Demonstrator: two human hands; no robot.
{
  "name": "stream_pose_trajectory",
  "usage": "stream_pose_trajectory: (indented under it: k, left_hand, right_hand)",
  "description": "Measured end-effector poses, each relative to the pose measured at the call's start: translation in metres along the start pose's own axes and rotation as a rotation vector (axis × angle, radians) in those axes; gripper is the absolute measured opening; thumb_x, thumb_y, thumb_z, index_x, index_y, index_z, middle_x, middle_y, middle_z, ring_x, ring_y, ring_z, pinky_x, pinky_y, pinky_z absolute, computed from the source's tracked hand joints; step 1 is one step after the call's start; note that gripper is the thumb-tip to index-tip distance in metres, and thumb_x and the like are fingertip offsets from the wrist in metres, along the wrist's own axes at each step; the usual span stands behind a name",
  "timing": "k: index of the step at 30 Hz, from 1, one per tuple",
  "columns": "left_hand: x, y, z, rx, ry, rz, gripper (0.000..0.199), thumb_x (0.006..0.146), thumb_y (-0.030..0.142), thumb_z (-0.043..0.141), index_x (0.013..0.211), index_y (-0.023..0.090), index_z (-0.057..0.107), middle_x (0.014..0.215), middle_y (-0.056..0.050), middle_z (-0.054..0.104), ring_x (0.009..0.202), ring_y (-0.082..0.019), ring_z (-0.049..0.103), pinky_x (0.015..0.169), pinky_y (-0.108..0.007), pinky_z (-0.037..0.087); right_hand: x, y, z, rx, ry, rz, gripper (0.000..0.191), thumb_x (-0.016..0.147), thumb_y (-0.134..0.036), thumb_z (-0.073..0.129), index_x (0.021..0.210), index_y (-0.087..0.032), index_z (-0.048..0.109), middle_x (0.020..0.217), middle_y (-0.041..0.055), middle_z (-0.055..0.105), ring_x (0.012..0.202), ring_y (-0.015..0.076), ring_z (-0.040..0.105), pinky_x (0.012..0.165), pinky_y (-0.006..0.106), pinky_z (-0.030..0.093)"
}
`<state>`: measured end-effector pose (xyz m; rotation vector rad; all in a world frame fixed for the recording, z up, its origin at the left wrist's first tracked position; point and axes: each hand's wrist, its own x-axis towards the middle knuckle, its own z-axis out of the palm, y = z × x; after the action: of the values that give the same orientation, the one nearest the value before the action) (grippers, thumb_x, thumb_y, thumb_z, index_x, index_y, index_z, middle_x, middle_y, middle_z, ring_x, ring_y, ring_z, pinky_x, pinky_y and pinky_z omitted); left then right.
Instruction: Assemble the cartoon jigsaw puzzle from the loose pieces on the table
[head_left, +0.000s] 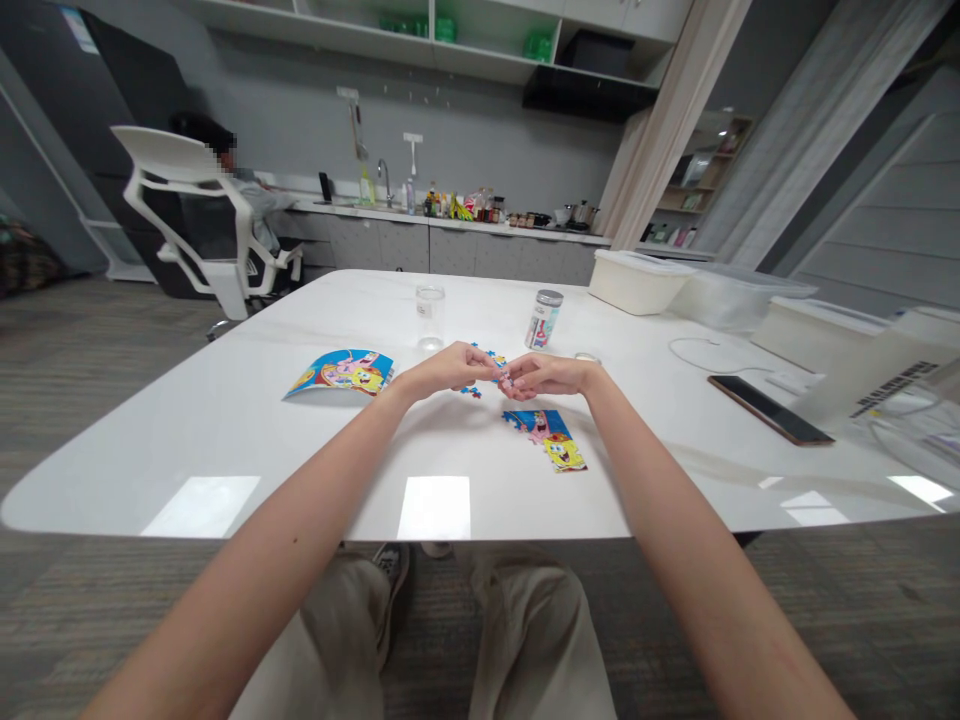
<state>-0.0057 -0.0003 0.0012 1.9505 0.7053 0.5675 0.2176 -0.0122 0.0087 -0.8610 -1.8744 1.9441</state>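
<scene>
My left hand point(450, 368) and my right hand point(546, 374) meet over the middle of the white table. Small pinkish puzzle pieces point(505, 379) show in the curled fingers of my right hand. My left fingertips pinch at these pieces; exactly which one they grip is partly hidden. Behind and below the hands lie loose blue and multicoloured puzzle pieces point(474, 392), partly covered by my fingers. Nearer to me, in front of the right hand, is a partly assembled puzzle point(559, 440) with a yellow cartoon face. A curved picture sheet point(343, 373) with similar figures lies left of my left hand.
A clear jar point(430, 318) and a printed can point(544, 319) stand beyond my hands. A small round lid point(588, 357) lies behind my right wrist. Rightward are a phone point(770, 409), cables and storage boxes point(637, 282). A person sits beyond a white chair point(180, 165).
</scene>
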Motion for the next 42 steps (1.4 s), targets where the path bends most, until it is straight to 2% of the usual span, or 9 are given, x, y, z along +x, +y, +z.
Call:
stream_pose_trajectory:
  k: [6, 12, 15, 18, 22, 29, 34, 36, 42]
  left_hand:
    - [-0.001, 0.003, 0.002, 0.012, 0.006, -0.043, 0.032, 0.072, 0.042, 0.071, 0.08, 0.011, 0.068, 0.046, 0.008, 0.033, 0.041, -0.004, 0.022, 0.042, -0.021, 0.013]
    - [-0.002, 0.006, 0.004, 0.072, -0.022, -0.054, 0.024, 0.072, 0.035, 0.067, 0.079, 0.012, 0.067, 0.049, 0.006, 0.04, 0.042, -0.004, 0.026, 0.043, -0.02, 0.016]
    - [-0.002, 0.007, 0.006, 0.128, -0.048, -0.059, 0.025, 0.071, 0.034, 0.065, 0.079, 0.011, 0.068, 0.053, 0.004, 0.046, 0.044, -0.005, 0.029, 0.044, -0.021, 0.018]
    - [-0.002, 0.008, 0.008, 0.163, -0.079, -0.048, 0.026, 0.07, 0.036, 0.068, 0.077, 0.011, 0.068, 0.051, 0.006, 0.043, 0.045, -0.005, 0.027, 0.045, -0.022, 0.018]
    - [0.0, 0.006, 0.009, 0.199, -0.11, 0.001, 0.027, 0.068, 0.038, 0.071, 0.077, 0.012, 0.07, 0.051, 0.007, 0.04, 0.048, -0.006, 0.027, 0.047, -0.022, 0.019]
    - [0.002, 0.004, 0.008, 0.185, -0.13, 0.023, 0.033, 0.079, 0.043, 0.063, 0.083, 0.012, 0.074, 0.05, 0.006, 0.039, 0.047, -0.007, 0.027, 0.047, -0.023, 0.018]
    - [0.003, 0.004, 0.012, 0.149, -0.193, 0.08, 0.028, 0.074, 0.041, 0.068, 0.08, 0.014, 0.075, 0.066, -0.001, 0.062, 0.06, -0.009, 0.046, 0.057, -0.021, 0.032]
    - [0.003, 0.002, 0.013, 0.148, -0.218, 0.084, 0.028, 0.073, 0.041, 0.069, 0.077, 0.014, 0.075, 0.069, -0.002, 0.065, 0.064, -0.01, 0.049, 0.059, -0.021, 0.035]
    - [0.003, -0.003, 0.014, 0.147, -0.245, 0.058, 0.031, 0.073, 0.044, 0.07, 0.07, 0.013, 0.072, 0.058, 0.003, 0.055, 0.055, -0.007, 0.039, 0.053, -0.022, 0.028]
  right_hand:
    - [0.004, 0.004, -0.003, 0.029, 0.026, 0.012, 0.028, 0.07, -0.028, 0.08, 0.082, -0.007, 0.067, 0.07, 0.0018, 0.064, 0.06, 0.0058, 0.053, 0.054, 0.018, 0.04]
    - [0.006, 0.002, -0.002, -0.035, 0.095, 0.034, 0.029, 0.069, -0.031, 0.081, 0.083, -0.011, 0.065, 0.077, 0.005, 0.071, 0.062, 0.0081, 0.06, 0.053, 0.018, 0.042]
    - [0.006, 0.001, -0.001, -0.064, 0.12, 0.031, 0.028, 0.071, -0.034, 0.08, 0.083, -0.012, 0.066, 0.076, 0.0035, 0.07, 0.062, 0.0068, 0.059, 0.055, 0.018, 0.044]
    - [0.006, 0.001, 0.0, -0.056, 0.13, 0.023, 0.028, 0.072, -0.035, 0.079, 0.08, -0.012, 0.066, 0.072, 0.0014, 0.068, 0.061, 0.0061, 0.058, 0.056, 0.017, 0.044]
    - [0.007, 0.002, 0.0, -0.042, 0.11, 0.047, 0.026, 0.072, -0.033, 0.079, 0.08, -0.012, 0.066, 0.069, 0.0001, 0.065, 0.061, 0.006, 0.056, 0.053, 0.016, 0.043]
    - [0.005, -0.001, -0.001, -0.031, 0.105, 0.067, 0.032, 0.07, -0.037, 0.08, 0.081, -0.012, 0.063, 0.07, 0.0014, 0.067, 0.059, 0.0059, 0.058, 0.048, 0.015, 0.042]
    - [0.003, 0.001, 0.0, -0.062, 0.003, 0.11, 0.033, 0.067, -0.034, 0.082, 0.082, -0.013, 0.062, 0.068, -0.0001, 0.068, 0.055, 0.006, 0.058, 0.049, 0.016, 0.043]
    - [0.003, 0.002, -0.001, -0.081, -0.056, 0.123, 0.033, 0.064, -0.031, 0.084, 0.081, -0.013, 0.062, 0.069, -0.0002, 0.069, 0.056, 0.0065, 0.059, 0.05, 0.017, 0.043]
    - [0.001, 0.0, -0.004, -0.107, -0.085, 0.121, 0.028, 0.064, -0.023, 0.083, 0.085, -0.011, 0.068, 0.075, 0.0028, 0.072, 0.063, 0.0076, 0.062, 0.052, 0.017, 0.043]
